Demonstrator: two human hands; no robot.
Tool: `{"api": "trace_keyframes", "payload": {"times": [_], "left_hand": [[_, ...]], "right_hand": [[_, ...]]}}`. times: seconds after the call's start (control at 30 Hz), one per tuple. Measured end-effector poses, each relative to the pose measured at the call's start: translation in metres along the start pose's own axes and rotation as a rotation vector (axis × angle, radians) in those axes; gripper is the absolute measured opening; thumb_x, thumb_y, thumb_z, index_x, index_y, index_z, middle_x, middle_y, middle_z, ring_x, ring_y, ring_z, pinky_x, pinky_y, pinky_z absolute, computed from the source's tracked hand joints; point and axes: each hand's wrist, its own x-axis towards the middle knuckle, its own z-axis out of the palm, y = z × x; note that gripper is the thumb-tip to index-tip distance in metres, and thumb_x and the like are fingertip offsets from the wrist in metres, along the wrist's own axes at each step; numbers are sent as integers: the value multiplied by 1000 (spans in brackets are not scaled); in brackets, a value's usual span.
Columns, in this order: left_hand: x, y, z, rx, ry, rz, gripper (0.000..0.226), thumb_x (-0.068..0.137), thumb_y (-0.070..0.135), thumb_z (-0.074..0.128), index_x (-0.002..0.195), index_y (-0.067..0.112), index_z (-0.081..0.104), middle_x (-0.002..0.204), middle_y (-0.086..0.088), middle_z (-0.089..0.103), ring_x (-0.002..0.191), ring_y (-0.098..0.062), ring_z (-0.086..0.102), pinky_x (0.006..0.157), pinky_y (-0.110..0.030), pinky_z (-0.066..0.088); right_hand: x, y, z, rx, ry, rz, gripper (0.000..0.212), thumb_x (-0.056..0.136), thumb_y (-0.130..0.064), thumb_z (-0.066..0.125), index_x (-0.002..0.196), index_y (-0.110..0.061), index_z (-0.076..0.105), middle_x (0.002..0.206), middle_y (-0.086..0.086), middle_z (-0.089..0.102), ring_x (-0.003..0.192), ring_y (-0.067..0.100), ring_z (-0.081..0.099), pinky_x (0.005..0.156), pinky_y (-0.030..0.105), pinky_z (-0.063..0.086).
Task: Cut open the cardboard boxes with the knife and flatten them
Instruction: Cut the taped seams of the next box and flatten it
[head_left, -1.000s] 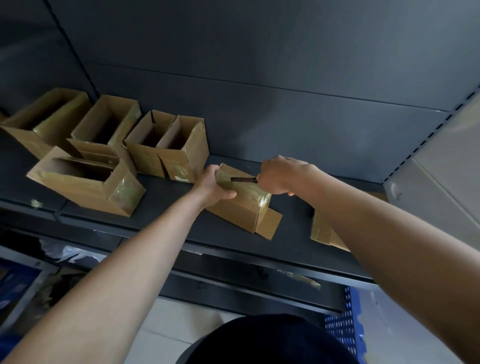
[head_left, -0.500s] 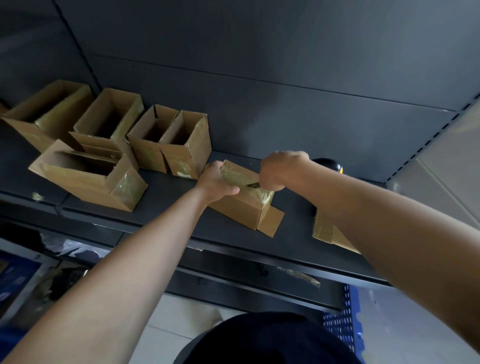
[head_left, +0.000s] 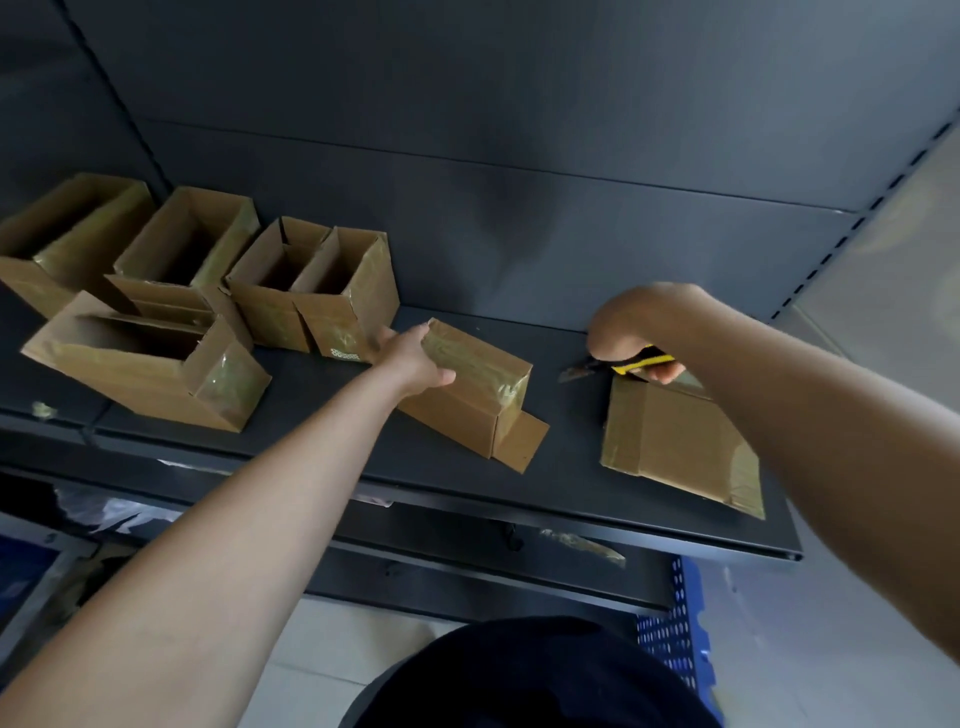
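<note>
Taped box (head_left: 467, 387) sits on shelf (head_left: 571, 488) between open boxes (head_left: 208, 312) and flattened box (head_left: 675, 441).

Reaching over the shelf: the bare left arm (head_left: 234, 519) stretches forward from the lower left. The left hand (head_left: 415, 358) grips the left end of a taped box (head_left: 483, 395), thumb on its side. The right arm (head_left: 831, 441) comes in from the right. Well apart, the right hand (head_left: 631, 332) curls round a knife (head_left: 644, 362), blade pointing left.
</note>
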Motion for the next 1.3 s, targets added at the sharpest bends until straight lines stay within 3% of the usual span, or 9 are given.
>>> {"api": "trace_keyframes", "payload": {"times": [0.13,0.27,0.43,0.53,0.73,0.9,1.03,1.17,1.3], "left_hand": [[-12,24,7,7,143,-71,80,85,18,70,148,23,21,152,-13,8,138,-33,22,94,-34,40],[-20,34,16,-157,329,-206,71,78,14,76,130,12,27,143,-13,17,128,-32,32,75,-29,38],[-19,20,18,-312,268,-237,84,87,20,69,146,6,10,151,-15,24,125,-33,46,86,-34,44],[-16,15,15,-311,237,-80,67,89,26,66,141,8,29,144,-11,40,124,-28,48,94,-35,42],[-25,27,24,309,-74,20,121,59,64,78,150,15,13,153,-9,11,141,-32,13,112,-50,26],[-14,28,12,392,-166,116,117,68,44,78,152,29,-1,159,0,2,145,-32,4,114,-51,18],[-8,21,3,298,-235,101,112,71,27,79,147,51,1,156,6,6,143,-37,1,113,-55,21],[-6,16,2,268,-216,139,111,67,28,81,148,40,7,155,-1,14,140,-37,17,111,-53,27],[-7,10,0,193,-181,149,98,59,32,81,137,28,21,137,-1,34,123,-26,38,100,-47,42]], "right_hand": [[30,-10,19,477,153,-18,25,102,-18,32,110,-2,49,94,17,60,72,29,58,78,36,57],[60,-28,39,890,164,-121,41,91,-47,59,95,-6,54,77,7,54,55,19,55,49,26,50],[74,-39,46,1065,41,-198,44,90,-46,60,109,-6,58,83,9,64,57,19,59,54,27,54],[70,-40,47,1040,-145,-239,51,93,-54,50,100,-5,60,85,11,73,54,17,57,52,27,49],[75,-33,49,1038,-32,-175,60,99,-52,33,105,1,59,76,13,68,54,21,61,46,25,49],[77,-10,42,730,149,-325,27,102,-30,39,102,-6,53,83,14,63,61,24,58,62,32,52],[67,4,31,280,234,-401,23,100,-35,44,117,-26,56,110,4,56,96,24,54,83,36,45],[50,-7,18,5,338,-484,35,100,-35,45,134,-32,49,133,3,52,122,26,48,90,35,39],[41,-29,9,-256,391,-489,35,99,-20,43,132,-27,49,125,4,53,111,27,53,75,33,40]]}}
